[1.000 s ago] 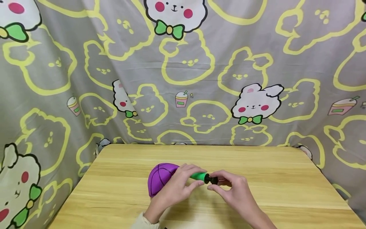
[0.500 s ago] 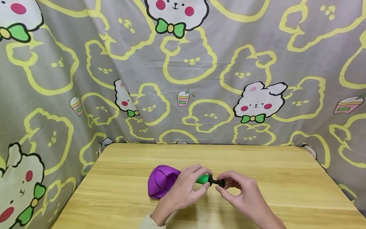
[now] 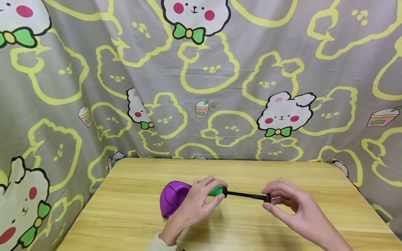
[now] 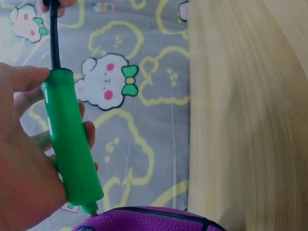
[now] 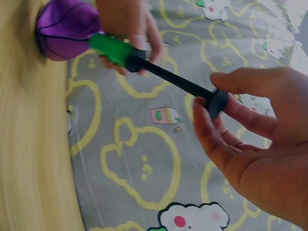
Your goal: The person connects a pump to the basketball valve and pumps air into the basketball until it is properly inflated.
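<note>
A purple ball (image 3: 174,198) with black lines, dented and partly deflated, sits on the table left of centre. My left hand (image 3: 198,198) grips the green barrel of a hand pump (image 4: 72,139). In the left wrist view, the pump's nozzle end meets the ball by a thin metal needle. The black rod (image 5: 175,79) is drawn far out of the barrel. At its end, my right hand (image 3: 295,202) pinches the black knob handle (image 5: 216,103) between thumb and fingers.
The light wooden table (image 3: 135,170) lies under both hands. A grey curtain (image 3: 220,87) with rabbit prints hangs behind its far edge and along the left side.
My right hand has pulled the pump handle out to the right, so much more black rod shows. The left hand keeps its hold on the barrel. The dent in the ball looks deeper.
</note>
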The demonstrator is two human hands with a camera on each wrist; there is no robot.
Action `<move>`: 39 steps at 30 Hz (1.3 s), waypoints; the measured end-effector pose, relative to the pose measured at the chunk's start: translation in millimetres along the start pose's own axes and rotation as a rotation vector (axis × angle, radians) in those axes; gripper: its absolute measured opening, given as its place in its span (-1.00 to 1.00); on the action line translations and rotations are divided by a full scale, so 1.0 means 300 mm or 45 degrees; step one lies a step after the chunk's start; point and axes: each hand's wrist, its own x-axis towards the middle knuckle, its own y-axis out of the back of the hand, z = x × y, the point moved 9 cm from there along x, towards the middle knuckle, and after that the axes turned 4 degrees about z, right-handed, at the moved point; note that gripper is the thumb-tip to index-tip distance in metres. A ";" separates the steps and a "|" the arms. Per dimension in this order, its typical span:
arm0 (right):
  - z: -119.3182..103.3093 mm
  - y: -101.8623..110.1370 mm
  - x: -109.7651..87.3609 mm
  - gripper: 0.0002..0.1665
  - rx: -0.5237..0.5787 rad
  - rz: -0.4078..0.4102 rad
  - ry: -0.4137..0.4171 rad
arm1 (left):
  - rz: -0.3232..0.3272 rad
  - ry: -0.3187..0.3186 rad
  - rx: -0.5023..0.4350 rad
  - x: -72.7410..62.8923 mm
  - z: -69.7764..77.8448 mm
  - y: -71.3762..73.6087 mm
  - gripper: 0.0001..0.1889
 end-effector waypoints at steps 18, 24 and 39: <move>-0.066 0.048 0.004 -0.45 0.093 0.108 0.165 | 0.163 0.014 -0.238 -0.012 0.025 0.022 -0.78; -0.045 0.000 -0.002 -0.41 0.057 0.164 0.252 | 0.177 0.042 -0.223 -0.009 0.030 0.014 -0.78; 0.050 -0.148 -0.011 -0.44 0.179 0.200 0.282 | 0.148 0.026 -0.105 -0.002 0.034 -0.027 -0.78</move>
